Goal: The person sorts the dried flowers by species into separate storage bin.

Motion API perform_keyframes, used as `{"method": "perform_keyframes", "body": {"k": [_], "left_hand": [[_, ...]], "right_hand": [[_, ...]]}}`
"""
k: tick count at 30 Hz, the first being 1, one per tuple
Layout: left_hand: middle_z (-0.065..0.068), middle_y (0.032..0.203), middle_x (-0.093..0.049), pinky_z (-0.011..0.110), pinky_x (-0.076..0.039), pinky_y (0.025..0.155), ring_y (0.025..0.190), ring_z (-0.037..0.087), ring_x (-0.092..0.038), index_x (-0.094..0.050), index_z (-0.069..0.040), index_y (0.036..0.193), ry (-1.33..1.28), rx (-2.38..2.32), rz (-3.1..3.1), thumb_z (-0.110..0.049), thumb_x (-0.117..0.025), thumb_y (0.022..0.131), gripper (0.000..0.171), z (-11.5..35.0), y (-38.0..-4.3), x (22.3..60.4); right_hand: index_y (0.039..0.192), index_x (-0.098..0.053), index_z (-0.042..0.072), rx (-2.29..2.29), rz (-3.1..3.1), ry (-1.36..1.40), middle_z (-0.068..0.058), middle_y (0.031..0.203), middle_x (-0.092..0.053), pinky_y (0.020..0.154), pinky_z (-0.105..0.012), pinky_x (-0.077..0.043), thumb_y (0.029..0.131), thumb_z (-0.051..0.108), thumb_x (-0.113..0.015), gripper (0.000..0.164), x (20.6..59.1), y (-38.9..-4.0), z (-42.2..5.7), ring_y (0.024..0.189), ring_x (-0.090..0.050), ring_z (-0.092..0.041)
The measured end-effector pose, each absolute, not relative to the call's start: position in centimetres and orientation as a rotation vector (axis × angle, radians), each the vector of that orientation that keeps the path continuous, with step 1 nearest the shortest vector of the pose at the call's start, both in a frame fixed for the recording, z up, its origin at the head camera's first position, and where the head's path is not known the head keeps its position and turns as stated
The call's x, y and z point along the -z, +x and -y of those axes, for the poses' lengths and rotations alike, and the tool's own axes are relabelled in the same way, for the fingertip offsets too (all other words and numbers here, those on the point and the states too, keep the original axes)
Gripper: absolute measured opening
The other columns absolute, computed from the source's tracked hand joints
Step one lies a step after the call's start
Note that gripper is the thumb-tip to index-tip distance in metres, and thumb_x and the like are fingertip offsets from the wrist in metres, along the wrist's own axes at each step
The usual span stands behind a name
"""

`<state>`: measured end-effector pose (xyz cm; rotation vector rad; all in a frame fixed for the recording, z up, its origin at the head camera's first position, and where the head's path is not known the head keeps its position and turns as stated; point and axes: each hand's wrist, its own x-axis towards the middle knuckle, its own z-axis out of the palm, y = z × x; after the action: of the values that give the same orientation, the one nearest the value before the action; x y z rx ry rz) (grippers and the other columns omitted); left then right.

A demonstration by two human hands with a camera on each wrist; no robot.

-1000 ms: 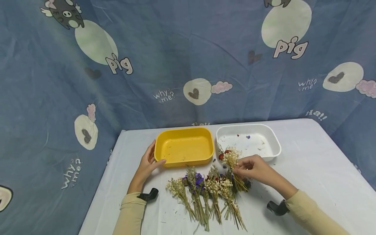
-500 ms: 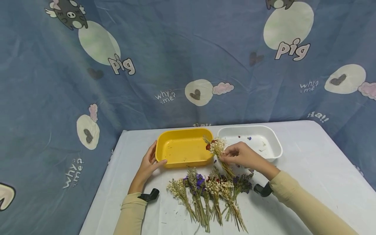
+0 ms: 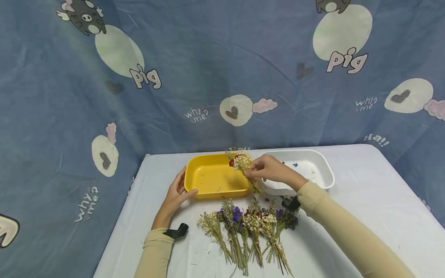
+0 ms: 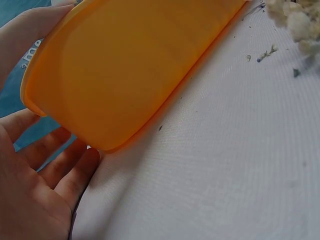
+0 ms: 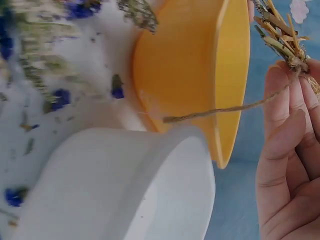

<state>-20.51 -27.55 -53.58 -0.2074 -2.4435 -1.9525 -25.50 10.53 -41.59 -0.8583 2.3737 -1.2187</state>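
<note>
My right hand (image 3: 271, 169) pinches a small dried-flower bouquet (image 3: 242, 161) by its stems, above the right end of the yellow tray (image 3: 217, 194). Cream and red blossoms point up and to the left. In the right wrist view a loose twine end (image 5: 230, 108) trails from the tied stems (image 5: 282, 42). My left hand (image 3: 175, 196) holds the tray's left front corner. The left wrist view has its thumb (image 4: 30, 32) at the rim and its fingers (image 4: 70, 167) along the outer wall.
Several bouquets (image 3: 231, 222) with cream, purple and red blossoms lie in a row in front of the trays. A white tray (image 3: 328, 170) with scattered petals stands right beside the yellow one. Behind the white-covered table (image 3: 368, 185) hangs a blue printed cloth (image 3: 194, 58).
My right hand has carried the bouquet left and away from me, from before the white tray to over the yellow tray's right end. The left hand has stayed at the tray corner.
</note>
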Motion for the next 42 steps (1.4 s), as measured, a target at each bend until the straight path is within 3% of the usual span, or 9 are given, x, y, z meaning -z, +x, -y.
{"method": "perform_keyframes", "body": {"k": [7, 10, 14, 19, 23, 30, 37, 42], "left_hand": [[0.010, 0.171, -0.027, 0.006, -0.041, 0.108, 0.154, 0.033, -0.035, -0.019, -0.021, 0.167, -0.216, 1.955, 2.438, -0.009, -0.080, 0.089, 0.099, 27.4, -20.4, 53.5], [0.010, 0.171, -0.027, 0.007, -0.041, 0.109, 0.155, 0.032, -0.035, -0.020, -0.022, 0.167, -0.194, 1.947, 2.456, -0.010, -0.080, 0.089, 0.099, 27.3, -20.3, 53.3], [0.007, 0.172, -0.026, 0.010, -0.040, 0.113, 0.155, 0.029, -0.034, -0.019, -0.026, 0.166, -0.161, 1.943, 2.476, -0.012, -0.080, 0.089, 0.099, 27.3, -20.3, 53.3], [0.006, 0.172, -0.025, 0.012, -0.039, 0.114, 0.156, 0.029, -0.033, -0.019, -0.027, 0.166, -0.145, 1.936, 2.482, -0.012, -0.081, 0.089, 0.100, 27.3, -20.4, 53.3], [0.003, 0.171, -0.027, 0.013, -0.039, 0.115, 0.155, 0.027, -0.035, -0.021, -0.029, 0.166, -0.113, 1.945, 2.482, -0.013, -0.082, 0.088, 0.100, 27.2, -20.4, 53.3], [0.007, 0.172, -0.025, 0.026, -0.037, 0.121, 0.156, 0.029, -0.033, -0.020, -0.025, 0.166, -0.120, 1.924, 2.483, -0.013, -0.081, 0.089, 0.100, 27.3, -20.5, 53.2], [0.009, 0.171, -0.026, 0.016, -0.038, 0.117, 0.156, 0.030, -0.033, -0.020, -0.023, 0.166, -0.153, 1.935, 2.464, -0.010, -0.080, 0.089, 0.099, 27.3, -20.4, 53.2], [0.008, 0.171, -0.027, 0.008, -0.041, 0.110, 0.155, 0.031, -0.035, -0.020, -0.023, 0.166, -0.179, 1.964, 2.441, -0.010, -0.081, 0.088, 0.100, 27.4, -20.5, 53.3]], "right_hand": [[0.083, -0.076, 0.007, 1.201, -2.319, -0.885, -0.013, 0.072, -0.071, 0.054, -0.042, -0.056, 0.099, 0.023, -0.070, 0.023, 41.6, -26.8, -8.8, 0.061, -0.063, -0.039], [0.081, -0.075, 0.007, 1.161, -2.320, -0.920, -0.013, 0.072, -0.071, 0.053, -0.041, -0.056, 0.099, 0.021, -0.070, 0.023, 41.5, -27.3, -8.2, 0.059, -0.062, -0.035], [0.084, -0.077, 0.008, 1.085, -2.338, -0.963, -0.009, 0.073, -0.072, 0.051, -0.032, -0.052, 0.098, 0.020, -0.071, 0.019, 41.3, -28.1, -7.2, 0.057, -0.057, -0.020], [0.088, -0.079, 0.009, 0.971, -2.362, -0.942, -0.006, 0.073, -0.073, 0.051, -0.022, -0.048, 0.098, 0.022, -0.072, 0.018, 41.2, -29.0, -6.0, 0.057, -0.055, -0.013], [0.086, -0.078, 0.008, 0.902, -2.364, -0.917, -0.010, 0.075, -0.073, 0.052, -0.022, -0.051, 0.098, 0.021, -0.071, 0.019, 41.2, -29.5, -5.0, 0.060, -0.060, -0.013], [0.084, -0.077, 0.005, 0.864, -2.337, -0.873, -0.011, 0.078, -0.074, 0.058, -0.028, -0.057, 0.099, 0.018, -0.070, 0.021, 41.8, -30.3, -3.3, 0.073, -0.071, -0.023], [0.088, -0.078, 0.005, 0.745, -2.351, -0.830, -0.008, 0.082, -0.077, 0.060, -0.028, -0.057, 0.098, 0.018, -0.071, 0.018, 42.1, -30.6, -2.3, 0.073, -0.073, -0.019], [0.085, -0.079, 0.006, 0.656, -2.373, -0.821, -0.008, 0.081, -0.078, 0.053, -0.022, -0.050, 0.097, 0.017, -0.072, 0.018, 42.6, -30.7, -1.7, 0.069, -0.071, -0.016]]}}
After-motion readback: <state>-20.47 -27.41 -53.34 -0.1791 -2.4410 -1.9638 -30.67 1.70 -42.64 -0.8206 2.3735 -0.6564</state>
